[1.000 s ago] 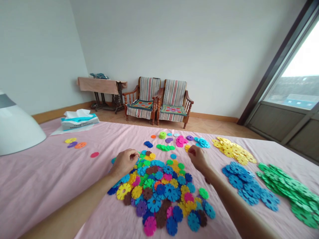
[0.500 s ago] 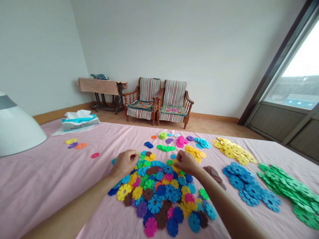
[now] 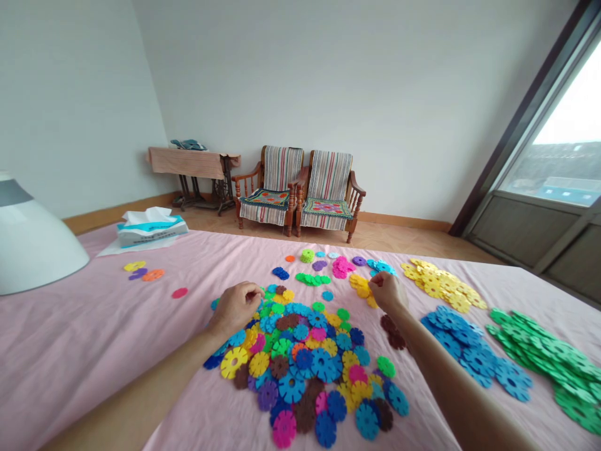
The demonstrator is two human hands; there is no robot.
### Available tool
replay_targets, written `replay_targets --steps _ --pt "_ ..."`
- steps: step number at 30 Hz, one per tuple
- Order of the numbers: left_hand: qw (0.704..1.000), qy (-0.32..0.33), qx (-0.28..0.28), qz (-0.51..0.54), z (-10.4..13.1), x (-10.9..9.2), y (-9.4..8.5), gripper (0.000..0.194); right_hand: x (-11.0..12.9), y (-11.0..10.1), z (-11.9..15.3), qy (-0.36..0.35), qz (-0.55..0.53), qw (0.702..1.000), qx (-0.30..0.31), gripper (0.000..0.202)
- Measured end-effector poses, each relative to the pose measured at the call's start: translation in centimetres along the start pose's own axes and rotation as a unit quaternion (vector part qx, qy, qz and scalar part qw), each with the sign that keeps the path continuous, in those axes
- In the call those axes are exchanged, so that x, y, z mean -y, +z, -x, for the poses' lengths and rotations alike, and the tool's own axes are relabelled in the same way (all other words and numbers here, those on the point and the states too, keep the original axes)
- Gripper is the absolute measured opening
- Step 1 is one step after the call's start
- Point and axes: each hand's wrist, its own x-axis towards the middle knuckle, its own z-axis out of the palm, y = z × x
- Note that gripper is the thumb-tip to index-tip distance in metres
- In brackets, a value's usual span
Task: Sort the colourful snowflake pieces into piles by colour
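Note:
A mixed heap of notched plastic discs (image 3: 303, 360), flower-shaped and of many colours, spreads over the pink cloth in front of me. At its far left edge rests my left hand (image 3: 238, 304), fingers curled together; whatever is in them is hidden. My right hand (image 3: 387, 293) is at the right end of a small group of yellow discs (image 3: 359, 284). Its thumb and fingers are pinched, and I cannot make out what is between them. Beneath the right wrist lie brown discs (image 3: 392, 332), partly covered by the arm.
Large blue discs (image 3: 472, 351), green discs (image 3: 544, 344) and yellow discs (image 3: 441, 285) lie in piles on the right. Small colour groups, such as pink discs (image 3: 343, 267), line the far side. A tissue pack (image 3: 153, 233) and a white rounded object (image 3: 35, 244) stand left.
My right hand has moved right and slightly away, from the mixed heap's far right edge to the small yellow group. My left hand has stayed put.

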Motion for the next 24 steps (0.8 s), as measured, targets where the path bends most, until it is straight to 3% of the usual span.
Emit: replay_targets --steps 4,7,13,16,24 --pt "1.000 -0.001 0.000 0.000 -0.1 -0.1 0.0 0.022 0.0 -0.2 0.3 0.010 0.017 1.000 -0.012 0.010" --pt "1.000 -0.001 0.001 0.003 -0.1 -0.1 0.0 0.022 1.0 0.0 1.3 -0.027 0.008 1.000 0.004 0.015" --pt "1.000 -0.001 0.001 0.007 0.0 0.1 0.0 0.021 3.7 0.2 5.1 -0.175 -0.048 0.973 0.143 0.009" --pt "1.000 -0.002 0.000 0.009 0.0 0.2 0.0 0.021 4.6 -0.3 6.8 -0.225 -0.040 0.955 0.187 0.015" --pt "1.000 -0.001 0.000 0.008 0.0 0.2 0.1 0.021 5.3 -1.1 7.8 -0.241 -0.015 0.950 0.199 0.013"
